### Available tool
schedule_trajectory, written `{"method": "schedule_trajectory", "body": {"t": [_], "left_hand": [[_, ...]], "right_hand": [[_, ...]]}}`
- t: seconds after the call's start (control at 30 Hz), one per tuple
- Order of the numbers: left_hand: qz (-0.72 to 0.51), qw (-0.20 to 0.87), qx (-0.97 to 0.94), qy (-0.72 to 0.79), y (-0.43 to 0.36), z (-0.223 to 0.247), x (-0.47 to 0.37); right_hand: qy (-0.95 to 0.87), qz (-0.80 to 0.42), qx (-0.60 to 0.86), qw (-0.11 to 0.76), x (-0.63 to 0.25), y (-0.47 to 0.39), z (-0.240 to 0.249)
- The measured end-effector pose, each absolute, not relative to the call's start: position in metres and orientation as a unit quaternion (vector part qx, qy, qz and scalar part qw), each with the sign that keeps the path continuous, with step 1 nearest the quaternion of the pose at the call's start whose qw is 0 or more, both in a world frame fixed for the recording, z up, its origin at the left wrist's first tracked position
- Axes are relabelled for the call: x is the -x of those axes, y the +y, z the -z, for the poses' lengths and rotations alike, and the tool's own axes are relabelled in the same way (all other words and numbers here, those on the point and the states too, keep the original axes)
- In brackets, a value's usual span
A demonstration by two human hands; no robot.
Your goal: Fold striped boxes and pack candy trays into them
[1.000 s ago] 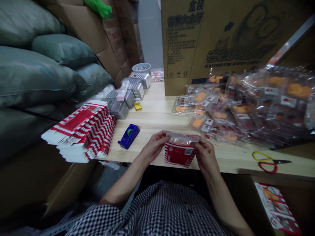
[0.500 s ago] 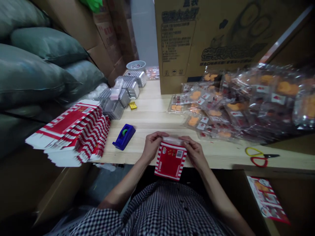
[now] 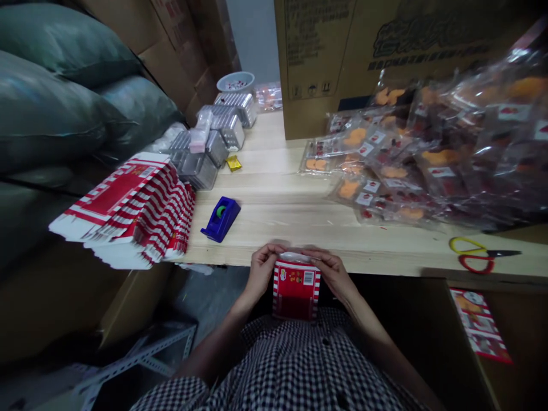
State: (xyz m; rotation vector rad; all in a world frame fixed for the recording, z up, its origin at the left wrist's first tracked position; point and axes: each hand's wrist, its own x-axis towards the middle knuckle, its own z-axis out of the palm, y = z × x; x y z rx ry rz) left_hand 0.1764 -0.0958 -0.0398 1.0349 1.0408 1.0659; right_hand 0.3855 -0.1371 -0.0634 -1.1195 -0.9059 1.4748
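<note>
A red box with white-striped edges (image 3: 296,291) is held upright at the table's front edge, close to my checked shirt. My left hand (image 3: 262,268) pinches its upper left corner, thumb and fingers closed. On the opposite corner, my right hand (image 3: 336,275) has its fingers closed the same way. Clear plastic (image 3: 295,257) shows at the box's top, between the two hands; what lies deeper inside is hidden. To the left of my hands, a blue tape dispenser (image 3: 221,219) with a green core rests on the wooden table (image 3: 274,200).
Flattened striped boxes (image 3: 128,211) lie piled at the left. Behind them stand stacked clear plastic cases (image 3: 197,168), a yellow packet (image 3: 233,163) and a bowl (image 3: 236,81). Clear bags with orange pieces (image 3: 398,171) heap up at right, near scissors (image 3: 475,254) and a large carton (image 3: 325,57).
The view has tipped downward, so the table items sit higher in the picture. Both hands keep their grip on the box, which is now nearer my shirt.
</note>
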Motion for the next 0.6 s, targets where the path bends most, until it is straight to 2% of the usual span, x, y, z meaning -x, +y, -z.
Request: {"method": "schedule_trajectory", "body": {"t": [0.3, 0.47, 0.6], "left_hand": [[-0.312, 0.622, -0.586, 0.416, -0.084, 0.027, -0.148], [-0.203, 0.661, -0.633, 0.348, -0.067, 0.023, -0.143], [-0.183, 0.653, -0.640, 0.362, -0.064, 0.025, -0.143]], "right_hand": [[-0.516, -0.587, 0.440, 0.442, -0.394, -0.140, 0.053], [-0.465, -0.634, 0.450, 0.423, -0.396, -0.136, 0.047], [-0.431, -0.654, 0.461, 0.418, -0.394, -0.136, 0.045]]}}
